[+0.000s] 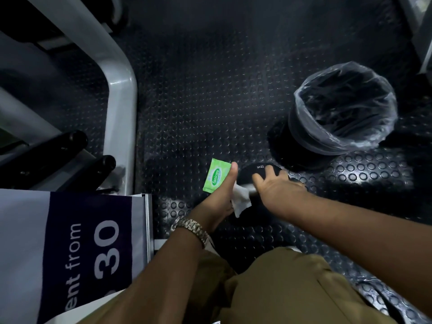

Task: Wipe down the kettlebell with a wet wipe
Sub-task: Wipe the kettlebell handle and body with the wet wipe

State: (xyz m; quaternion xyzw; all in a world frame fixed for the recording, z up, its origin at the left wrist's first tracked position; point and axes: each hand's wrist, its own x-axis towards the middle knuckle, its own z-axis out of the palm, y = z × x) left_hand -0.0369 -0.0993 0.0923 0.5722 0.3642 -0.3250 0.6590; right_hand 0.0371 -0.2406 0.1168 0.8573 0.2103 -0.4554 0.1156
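Observation:
A black kettlebell [251, 170] stands on the studded rubber floor, mostly hidden by my hands; small white lettering shows on its far side. My right hand [277, 187] lies over it with fingers wrapped on the top, probably on the handle. My left hand [218, 198], with a metal watch on the wrist, holds a crumpled white wet wipe [240, 198] against the kettlebell's near left side. A green wipe packet [216, 175] lies on the floor just left of my left thumb.
A black bin [336, 113] lined with a clear plastic bag stands at the back right, close behind the kettlebell. A grey machine frame [121, 94] with black handles runs along the left. A sign board [70, 249] marked "30" stands at the near left. My knees fill the bottom.

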